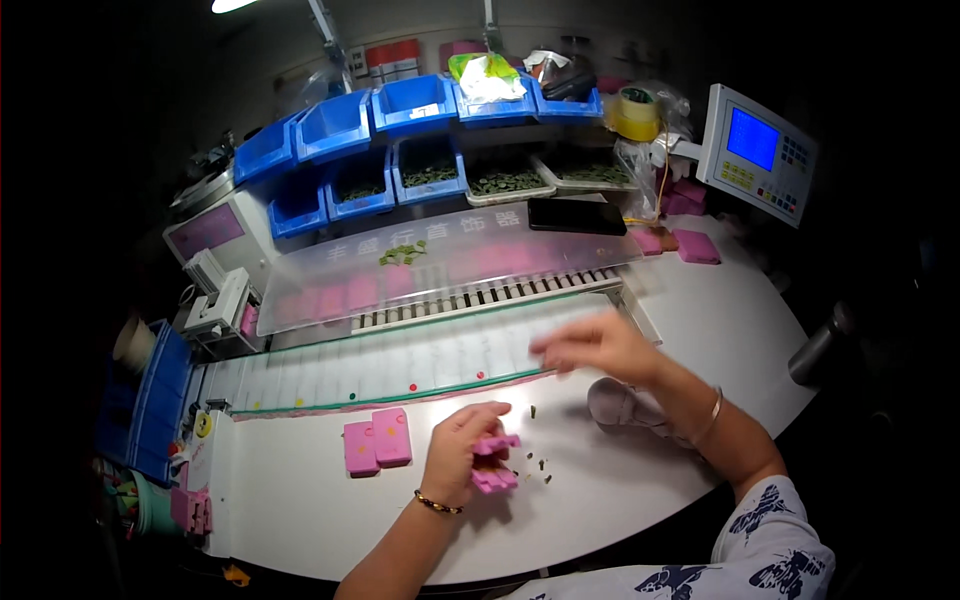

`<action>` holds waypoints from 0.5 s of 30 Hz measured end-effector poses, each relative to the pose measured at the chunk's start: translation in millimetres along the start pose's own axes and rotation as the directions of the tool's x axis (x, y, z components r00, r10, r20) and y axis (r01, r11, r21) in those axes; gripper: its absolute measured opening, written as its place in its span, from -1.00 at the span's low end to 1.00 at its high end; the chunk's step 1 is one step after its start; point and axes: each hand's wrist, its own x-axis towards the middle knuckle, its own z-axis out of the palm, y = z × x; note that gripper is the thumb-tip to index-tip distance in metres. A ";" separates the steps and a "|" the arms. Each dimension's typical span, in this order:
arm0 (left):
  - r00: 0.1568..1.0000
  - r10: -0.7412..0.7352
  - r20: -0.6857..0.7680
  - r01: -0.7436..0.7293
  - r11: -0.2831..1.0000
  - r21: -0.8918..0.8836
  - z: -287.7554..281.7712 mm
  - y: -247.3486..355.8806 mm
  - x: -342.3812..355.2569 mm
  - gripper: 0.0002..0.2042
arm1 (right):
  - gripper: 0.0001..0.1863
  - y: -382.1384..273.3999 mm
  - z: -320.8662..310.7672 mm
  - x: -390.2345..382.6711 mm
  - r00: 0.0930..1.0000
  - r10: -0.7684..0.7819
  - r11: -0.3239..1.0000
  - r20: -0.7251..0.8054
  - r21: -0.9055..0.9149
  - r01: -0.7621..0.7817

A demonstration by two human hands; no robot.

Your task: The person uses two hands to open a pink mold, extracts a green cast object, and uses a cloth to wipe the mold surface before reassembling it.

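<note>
My left hand (458, 450) is closed round a pink rubber mould (495, 478), whose two halves stand parted at the side facing right. Several small dark green bits (541, 464) lie on the white table just right of it. To the left of that hand, two flat pink mould blocks (392, 437) rest side by side, slightly overlapping. Over the right end of the glass-topped strip (450, 360), my right hand (600, 345) is raised, its fingers stretched leftward and a little blurred. I see nothing held in it. Below my right forearm sits a pale rounded object (612, 402), partly covered by the arm.
Blue bins (428, 168) and trays of green pieces (505, 180) line the back. A clear sheet (330, 265) bears a green cluster (403, 253) and a black phone (577, 216). A monitor (755, 145) stands far right, a dark cylinder (822, 345) nearer, a white machine (220, 300) left.
</note>
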 end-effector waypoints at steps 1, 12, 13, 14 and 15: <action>0.998 0.017 -0.068 -0.025 0.993 -0.118 -4.5 -2.3 1.0 -0.74 | -0.72 -2.7 12.0 -16.9 0.984 -0.090 0.985 0.157 -0.134 0.112; 0.997 0.064 0.053 -0.036 0.905 -0.425 41.6 -19.7 -10.7 -0.42 | -0.49 22.1 80.7 -72.2 0.844 -0.526 0.712 0.101 -0.490 0.503; 0.997 0.063 0.051 -0.036 0.905 -0.423 42.1 -19.4 -11.1 -0.42 | -0.52 25.0 76.0 -66.3 0.815 -0.576 0.689 0.064 -0.499 0.526; 0.995 0.057 0.081 -0.022 0.925 -0.379 42.6 -18.3 -10.4 -0.40 | -0.55 24.0 73.5 -63.0 0.793 -0.608 0.661 0.046 -0.524 0.537; 0.993 0.048 0.111 -0.009 0.943 -0.334 43.2 -16.6 -9.7 -0.38 | -0.57 22.9 73.3 -61.7 0.769 -0.639 0.632 0.029 -0.550 0.547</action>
